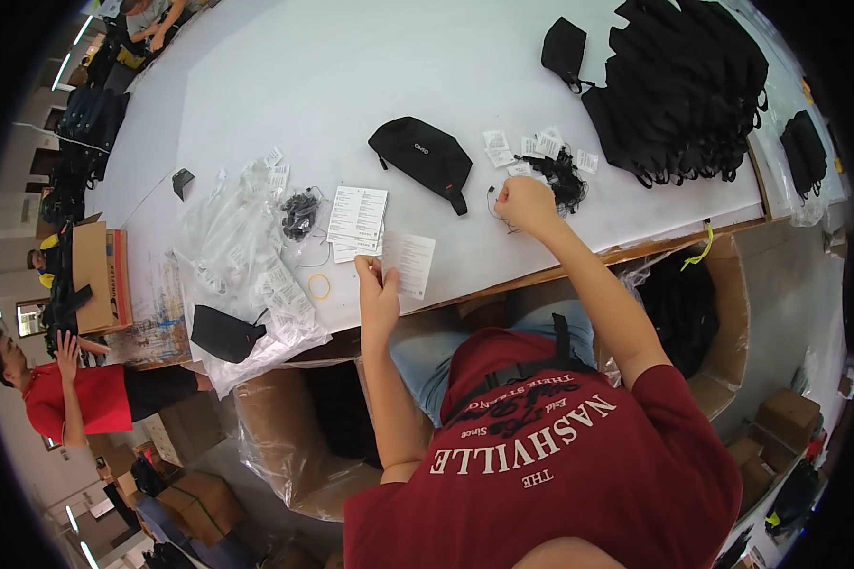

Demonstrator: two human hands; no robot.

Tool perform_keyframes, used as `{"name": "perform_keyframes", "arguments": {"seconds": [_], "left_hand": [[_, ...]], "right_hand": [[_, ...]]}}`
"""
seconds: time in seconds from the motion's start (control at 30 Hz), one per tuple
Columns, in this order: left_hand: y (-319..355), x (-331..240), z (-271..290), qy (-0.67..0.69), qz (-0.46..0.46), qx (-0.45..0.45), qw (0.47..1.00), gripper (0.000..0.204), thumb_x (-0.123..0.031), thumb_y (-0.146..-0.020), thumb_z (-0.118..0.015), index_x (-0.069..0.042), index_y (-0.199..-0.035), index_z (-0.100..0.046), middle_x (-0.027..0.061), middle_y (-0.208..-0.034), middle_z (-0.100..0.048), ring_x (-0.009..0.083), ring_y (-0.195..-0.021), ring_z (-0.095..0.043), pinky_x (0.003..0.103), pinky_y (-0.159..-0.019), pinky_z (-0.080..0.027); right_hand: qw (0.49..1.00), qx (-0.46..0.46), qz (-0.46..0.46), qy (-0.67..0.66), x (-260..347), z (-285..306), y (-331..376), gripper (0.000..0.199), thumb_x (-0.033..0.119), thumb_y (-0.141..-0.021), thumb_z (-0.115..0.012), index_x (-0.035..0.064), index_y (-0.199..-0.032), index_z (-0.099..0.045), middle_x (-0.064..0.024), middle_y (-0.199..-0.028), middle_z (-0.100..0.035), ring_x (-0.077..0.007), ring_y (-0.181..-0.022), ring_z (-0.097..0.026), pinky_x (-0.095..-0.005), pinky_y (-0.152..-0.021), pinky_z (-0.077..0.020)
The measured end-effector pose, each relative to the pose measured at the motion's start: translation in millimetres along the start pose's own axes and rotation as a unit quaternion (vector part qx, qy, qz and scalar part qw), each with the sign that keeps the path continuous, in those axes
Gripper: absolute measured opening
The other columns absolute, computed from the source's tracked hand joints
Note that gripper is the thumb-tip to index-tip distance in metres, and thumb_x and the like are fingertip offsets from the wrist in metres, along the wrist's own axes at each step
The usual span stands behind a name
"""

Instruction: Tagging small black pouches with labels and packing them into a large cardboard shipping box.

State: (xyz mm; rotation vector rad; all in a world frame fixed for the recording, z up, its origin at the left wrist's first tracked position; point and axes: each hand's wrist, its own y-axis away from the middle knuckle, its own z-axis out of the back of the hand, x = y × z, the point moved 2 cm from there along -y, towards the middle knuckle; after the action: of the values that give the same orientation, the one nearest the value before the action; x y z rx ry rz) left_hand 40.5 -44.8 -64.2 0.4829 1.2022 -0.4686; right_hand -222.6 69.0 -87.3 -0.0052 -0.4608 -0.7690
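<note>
My left hand [378, 286] pinches a printed white card [413, 266] at the table's near edge. Beside it lies a stack of similar printed cards [358, 216]. My right hand [528, 203] is closed, fingertips together, with a thin black cord [491, 196] showing at them. Just behind that hand is a tangled pile of black cords [567, 180] with white tags [547, 142]. A black zippered pouch [421, 156] with a short strap lies flat between and beyond my hands, touched by neither.
Black pouches are heaped [678, 95] at the far right. Clear plastic bags [247, 237], a bundle of black cords [300, 213], a yellow rubber band [320, 286] and another black pouch [224, 333] lie left. Open cartons [299, 446] stand below the table edge. A person in red [71, 398] is at left.
</note>
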Motion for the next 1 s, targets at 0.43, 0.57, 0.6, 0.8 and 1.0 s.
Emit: {"name": "perform_keyframes", "arguments": {"seconds": [0.43,0.57,0.6,0.8,1.0], "left_hand": [[25.0,-70.3,-30.1,0.057,-0.013,0.048,0.997,0.065,-0.021,-0.079,-0.071,-0.007,-0.127,-0.029,0.0171,-0.109,-0.051,0.0213,-0.1,-0.05,0.032,-0.087,-0.041],[21.9,-75.8,-50.2,0.087,0.006,0.082,0.993,0.06,-0.019,-0.081,-0.07,-0.006,-0.126,-0.033,0.0153,-0.109,-0.051,0.0202,-0.098,-0.05,0.031,-0.085,-0.041],[20.8,-76.1,-53.6,0.09,0.009,0.083,0.992,0.054,-0.017,-0.082,-0.068,-0.005,-0.124,-0.036,0.0142,-0.108,-0.052,0.0192,-0.097,-0.051,0.03,-0.085,-0.041],[1.2,-99.5,-80.3,0.233,-0.058,0.097,0.966,0.031,-0.004,-0.088,-0.058,-0.001,-0.116,-0.047,0.0077,-0.094,-0.059,0.0134,-0.088,-0.054,0.026,-0.082,-0.043],[-21.4,-95.9,-94.9,0.224,-0.07,0.082,0.969,0.028,-0.003,-0.088,-0.057,0.0,-0.115,-0.048,0.0076,-0.092,-0.061,0.0134,-0.085,-0.056,0.027,-0.079,-0.044]], "right_hand": [[0.793,0.045,0.007,-0.608,15.8,110.5,39.2,0.012,0.014,-0.082,-0.063,0.0024,-0.084,-0.062,-0.0073,-0.081,-0.067,-0.0042,-0.056,-0.051,-0.0184,-0.054,-0.0414],[0.819,0.035,0.015,-0.573,19.4,111.9,37.4,0.011,0.014,-0.082,-0.064,0.0032,-0.083,-0.062,-0.0084,-0.083,-0.067,-0.0043,-0.056,-0.052,-0.018,-0.054,-0.0417],[0.818,0.037,0.015,-0.573,19.7,110.8,37.0,0.011,0.014,-0.082,-0.064,0.0032,-0.083,-0.062,-0.0084,-0.083,-0.067,-0.0043,-0.056,-0.052,-0.018,-0.054,-0.0417],[0.797,0.077,0.033,-0.598,27.9,102.3,47.8,0.009,0.012,-0.083,-0.064,0.0038,-0.084,-0.06,-0.0059,-0.077,-0.065,-0.0061,-0.061,-0.054,-0.0197,-0.058,-0.0432],[0.793,0.065,0.072,-0.601,28.1,81.6,50.5,0.008,0.011,-0.086,-0.062,0.0042,-0.086,-0.058,-0.0026,-0.075,-0.061,-0.0082,-0.065,-0.056,-0.0217,-0.06,-0.0442]]}}
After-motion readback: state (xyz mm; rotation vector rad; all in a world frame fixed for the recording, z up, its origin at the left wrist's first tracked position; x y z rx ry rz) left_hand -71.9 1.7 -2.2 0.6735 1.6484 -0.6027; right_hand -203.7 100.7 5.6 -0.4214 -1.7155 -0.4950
